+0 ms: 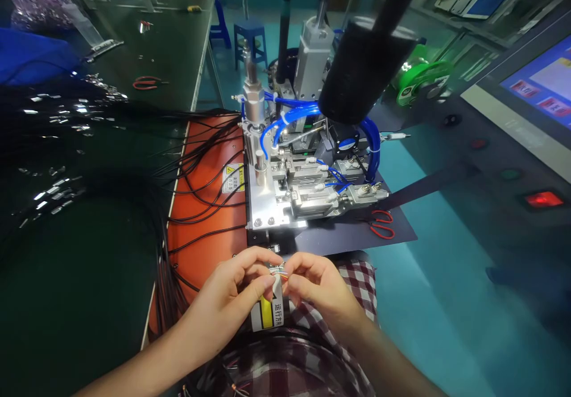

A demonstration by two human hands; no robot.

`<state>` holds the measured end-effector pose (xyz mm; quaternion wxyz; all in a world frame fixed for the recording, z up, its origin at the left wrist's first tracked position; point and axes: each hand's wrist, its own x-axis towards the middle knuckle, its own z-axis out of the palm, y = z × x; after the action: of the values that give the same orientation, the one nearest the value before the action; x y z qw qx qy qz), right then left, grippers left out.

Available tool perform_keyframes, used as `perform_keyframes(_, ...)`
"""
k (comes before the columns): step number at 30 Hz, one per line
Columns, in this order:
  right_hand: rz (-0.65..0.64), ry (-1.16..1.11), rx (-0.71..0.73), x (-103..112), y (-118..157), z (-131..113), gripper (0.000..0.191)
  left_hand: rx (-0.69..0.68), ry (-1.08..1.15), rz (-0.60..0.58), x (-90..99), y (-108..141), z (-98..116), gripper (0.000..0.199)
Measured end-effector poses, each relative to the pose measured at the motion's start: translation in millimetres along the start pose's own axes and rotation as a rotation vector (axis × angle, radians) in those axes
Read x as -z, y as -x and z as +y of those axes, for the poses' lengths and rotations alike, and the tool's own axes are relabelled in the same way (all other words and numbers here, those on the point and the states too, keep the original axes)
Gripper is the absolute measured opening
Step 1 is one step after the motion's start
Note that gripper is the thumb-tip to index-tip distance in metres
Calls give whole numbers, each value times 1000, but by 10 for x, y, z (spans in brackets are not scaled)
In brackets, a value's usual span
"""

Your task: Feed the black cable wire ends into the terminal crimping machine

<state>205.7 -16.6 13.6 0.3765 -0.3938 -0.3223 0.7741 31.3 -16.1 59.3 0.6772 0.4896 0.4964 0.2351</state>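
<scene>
Between my two hands, just in front of the metal machine (307, 188), are several thin coloured wires (279, 271), white, blue and orange. My left hand (236, 290) pinches them from the left with thumb and forefinger. From the right, my right hand (319, 287) has its fingertips closed on the same wires. The fingertips nearly meet, and the wire ends are partly hidden by them. A white and yellow label (267, 313) lies just beneath my hands. Black cables (165, 278) run down at the left of my forearm.
Red-handled scissors (382, 224) lie on the dark plate right of the machine. An orange surface (205, 206) at the left carries black cables. Another red-handled tool (148, 83) rests on the dark table. A screen panel (535, 93) and a green spool (417, 78) stand at the right.
</scene>
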Motion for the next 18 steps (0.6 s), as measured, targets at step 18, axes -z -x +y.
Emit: perform_keyframes(18,150,267,134,-139,-20,75,12,50,114,56,-15,-36,-47,25)
